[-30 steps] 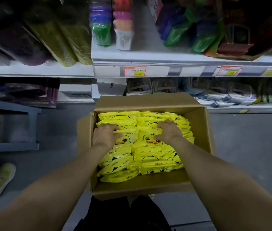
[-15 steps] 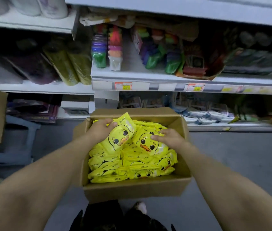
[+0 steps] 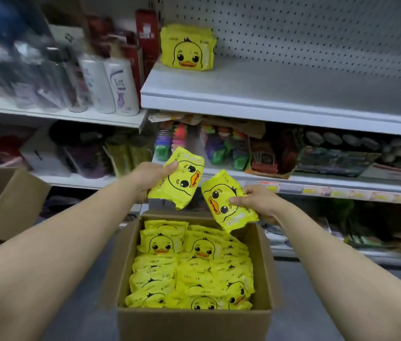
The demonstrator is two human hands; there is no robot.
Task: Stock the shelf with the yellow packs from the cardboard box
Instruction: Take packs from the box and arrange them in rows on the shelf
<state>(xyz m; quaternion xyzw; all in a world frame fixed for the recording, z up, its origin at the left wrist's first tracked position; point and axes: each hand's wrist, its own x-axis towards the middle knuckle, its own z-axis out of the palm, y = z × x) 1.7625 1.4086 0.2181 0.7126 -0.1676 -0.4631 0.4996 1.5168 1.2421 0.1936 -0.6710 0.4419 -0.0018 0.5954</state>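
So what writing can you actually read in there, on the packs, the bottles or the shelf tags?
No text reads for certain.
The yellow pack on the shelf: dark print beside the duck's head, blurred.
The left pack, gripped by the left hand: edge print too small.
The right pack, gripped by the right hand: white characters, unreadable.
The white bottle: purple script logo, blurred.
The price tags: blurred.

I log the left-held pack (image 3: 177, 179) and right-held pack (image 3: 226, 200) as bright yellow, each printed with a duck face: black eyes, orange bill. Cardboard box (image 3: 194, 323) plain brown. Shelf (image 3: 268, 99) pale grey, pegboard (image 3: 317, 33) dotted.
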